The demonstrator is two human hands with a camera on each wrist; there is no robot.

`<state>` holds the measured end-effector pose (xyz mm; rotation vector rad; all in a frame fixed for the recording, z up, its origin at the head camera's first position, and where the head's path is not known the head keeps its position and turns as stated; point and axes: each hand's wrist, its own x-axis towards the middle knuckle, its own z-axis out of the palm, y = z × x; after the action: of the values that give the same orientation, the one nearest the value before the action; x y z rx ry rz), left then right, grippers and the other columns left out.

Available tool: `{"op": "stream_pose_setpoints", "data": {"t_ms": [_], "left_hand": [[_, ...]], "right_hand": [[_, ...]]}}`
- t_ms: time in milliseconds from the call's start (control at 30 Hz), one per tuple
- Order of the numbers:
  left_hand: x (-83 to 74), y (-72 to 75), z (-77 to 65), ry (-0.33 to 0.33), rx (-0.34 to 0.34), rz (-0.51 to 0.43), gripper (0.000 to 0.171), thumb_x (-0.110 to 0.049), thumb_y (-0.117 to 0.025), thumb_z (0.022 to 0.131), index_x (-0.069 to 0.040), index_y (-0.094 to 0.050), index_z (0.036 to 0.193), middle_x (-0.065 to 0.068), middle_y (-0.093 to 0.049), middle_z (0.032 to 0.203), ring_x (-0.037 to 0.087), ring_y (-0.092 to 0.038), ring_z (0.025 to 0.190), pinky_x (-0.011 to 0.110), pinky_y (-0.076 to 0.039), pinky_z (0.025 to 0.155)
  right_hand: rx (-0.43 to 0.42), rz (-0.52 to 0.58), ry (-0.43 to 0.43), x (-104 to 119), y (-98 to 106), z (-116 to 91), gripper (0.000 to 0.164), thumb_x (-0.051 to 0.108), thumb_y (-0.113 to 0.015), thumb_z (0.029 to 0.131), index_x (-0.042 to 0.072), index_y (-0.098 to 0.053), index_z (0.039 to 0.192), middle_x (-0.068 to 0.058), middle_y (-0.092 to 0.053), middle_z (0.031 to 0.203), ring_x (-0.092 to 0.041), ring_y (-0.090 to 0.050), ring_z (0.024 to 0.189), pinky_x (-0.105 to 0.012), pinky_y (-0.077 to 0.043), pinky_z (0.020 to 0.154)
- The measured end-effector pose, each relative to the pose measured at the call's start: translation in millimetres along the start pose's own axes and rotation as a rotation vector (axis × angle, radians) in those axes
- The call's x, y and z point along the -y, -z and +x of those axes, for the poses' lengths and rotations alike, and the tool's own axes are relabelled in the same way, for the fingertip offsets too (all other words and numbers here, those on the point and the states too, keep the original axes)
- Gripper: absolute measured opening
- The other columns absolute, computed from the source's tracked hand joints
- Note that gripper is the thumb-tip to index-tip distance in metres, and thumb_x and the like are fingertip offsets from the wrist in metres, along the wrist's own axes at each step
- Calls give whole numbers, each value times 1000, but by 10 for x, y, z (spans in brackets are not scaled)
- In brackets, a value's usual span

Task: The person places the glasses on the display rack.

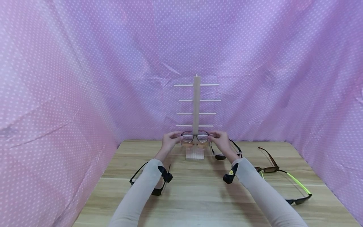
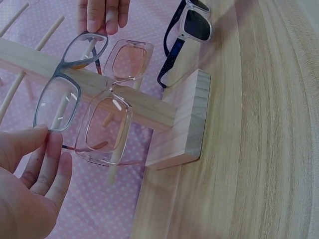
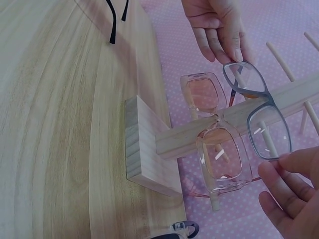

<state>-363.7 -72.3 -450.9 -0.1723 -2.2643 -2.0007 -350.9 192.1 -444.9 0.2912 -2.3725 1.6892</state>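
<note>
Grey-framed glasses (image 3: 267, 95) being held before a wooden stand (image 1: 194, 154)
The left hand (image 1: 169, 143) and right hand (image 1: 222, 142) are pinching opposite outer edges of the rounded frame; its clear lenses are showing small white reflections, and it is spanning the post (image 1: 196, 105), just above transparent pink glasses (image 3: 217, 118) with orange-tinted lenses

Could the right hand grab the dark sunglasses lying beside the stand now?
Probably not without letting go first: the right hand pinches the clear-lensed glasses. The sunglasses lie nearby, though, with nothing visible on top.
</note>
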Motion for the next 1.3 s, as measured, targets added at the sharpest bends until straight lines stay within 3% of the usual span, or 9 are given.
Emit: {"op": "stream_pose_setpoints", "data": {"t_ms": [300, 500, 633, 733, 867, 1067, 1167, 1300], "left_hand": [[16, -10, 27, 12, -15, -36, 25, 2, -72, 92, 4, -73, 116, 27, -73, 109, 12, -72, 84, 35, -64, 85], [-12, -6, 29, -9, -16, -45, 25, 1, -74, 90, 5, -73, 114, 26, -73, 107, 11, -70, 83, 38, -63, 87], [-15, 11, 10, -42, -4, -65, 21, 1, -75, 90, 3, -75, 111, 19, -76, 99, 12, -72, 82, 33, -64, 82], [-15, 18, -6, -50, -2, -74, 19, 1, -75, 90, 1, -77, 109, 11, -77, 94, 10, -71, 80, 28, -64, 77], [-16, 16, -3, -19, -5, -64, 23, -1, -75, 90, 2, -75, 113, 18, -76, 102, 8, -70, 82, 31, -64, 83], [4, 8, 16, 12, -16, -51, 27, -1, -73, 92, 6, -71, 117, 28, -72, 109, 7, -69, 79, 42, -62, 90], [-4, 2, 1, 4, -37, -57, 25, -1, -74, 91, 7, -72, 114, 20, -75, 97, 6, -69, 77, 40, -64, 85], [-25, -12, -33, -16, -56, -64, 23, -3, -76, 89, 8, -73, 109, 6, -74, 85, 6, -67, 74, 38, -64, 80]], "right_hand": [[-4, -8, -4, 8, 11, 4, 26, 2, -69, 95, -10, -70, 118, -26, -76, 100, -42, -74, 88, -21, -58, 75], [-6, 23, 10, 36, 15, 6, 26, -1, -69, 94, -12, -69, 117, -29, -74, 100, -37, -76, 83, -20, -59, 73], [-4, 26, 8, 28, 19, 6, 25, 0, -69, 94, -11, -70, 117, -30, -74, 101, -35, -76, 81, -18, -59, 71], [-6, 32, -1, 17, 19, 13, 25, 0, -70, 94, -11, -70, 117, -29, -74, 100, -34, -76, 81, -26, -62, 75], [-3, 41, -9, 15, 16, 13, 26, 0, -70, 94, -11, -69, 118, -30, -74, 101, -28, -77, 79, -40, -64, 83], [8, 46, 7, -9, 33, -9, 28, -1, -69, 94, -12, -68, 120, -29, -74, 102, -39, -76, 85, -24, -62, 78], [12, 67, 33, -25, 44, -24, 28, -2, -68, 94, -14, -67, 118, -25, -76, 98, -39, -76, 83, -22, -61, 75], [30, 63, 44, -37, 77, -46, 29, 0, -68, 94, -13, -67, 120, -21, -78, 97, -22, -77, 76, -27, -62, 79]]}}
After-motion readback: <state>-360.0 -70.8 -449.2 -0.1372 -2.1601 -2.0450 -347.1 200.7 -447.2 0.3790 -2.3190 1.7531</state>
